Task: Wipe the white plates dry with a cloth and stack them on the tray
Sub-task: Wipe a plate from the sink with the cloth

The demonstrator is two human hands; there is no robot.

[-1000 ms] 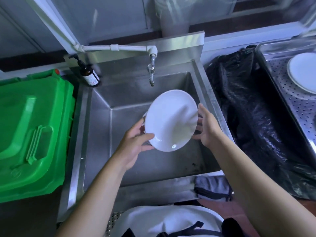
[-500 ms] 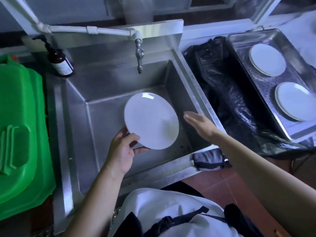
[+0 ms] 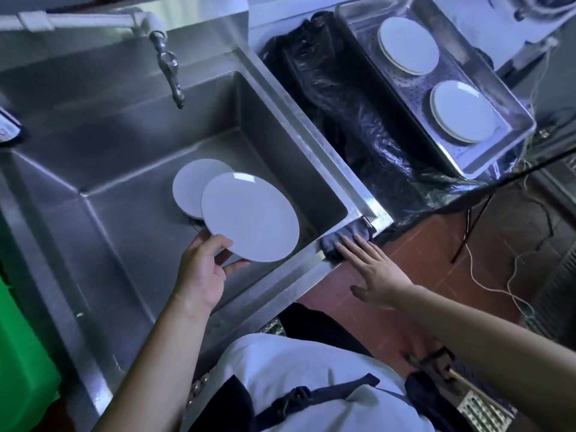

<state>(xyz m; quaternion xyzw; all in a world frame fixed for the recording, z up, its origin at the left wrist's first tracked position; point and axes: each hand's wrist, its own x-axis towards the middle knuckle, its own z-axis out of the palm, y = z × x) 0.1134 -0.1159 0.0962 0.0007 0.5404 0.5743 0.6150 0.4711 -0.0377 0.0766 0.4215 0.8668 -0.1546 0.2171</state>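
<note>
My left hand point(image 3: 204, 269) grips a white plate point(image 3: 252, 218) by its near edge, holding it over the steel sink point(image 3: 131, 169). A second white plate point(image 3: 190, 188) lies in the sink basin behind it, partly hidden. My right hand point(image 3: 372, 272) is spread flat, its fingertips touching a dark cloth point(image 3: 346, 240) draped over the sink's front right corner. On the perforated metal tray point(image 3: 495, 88) at the right sit two stacks of white plates, one far point(image 3: 408, 45) and one near point(image 3: 463, 110).
A tap point(image 3: 168, 67) hangs over the sink's back. A black plastic bag point(image 3: 336, 98) fills the gap between sink and tray. A green bin point(image 3: 18, 369) stands at the left edge. Thin cables point(image 3: 498, 269) trail over the tiled floor at the right.
My right hand left the plate and moved right and down to the cloth on the sink corner. My left hand alone holds the plate. The view swung right, showing the tray.
</note>
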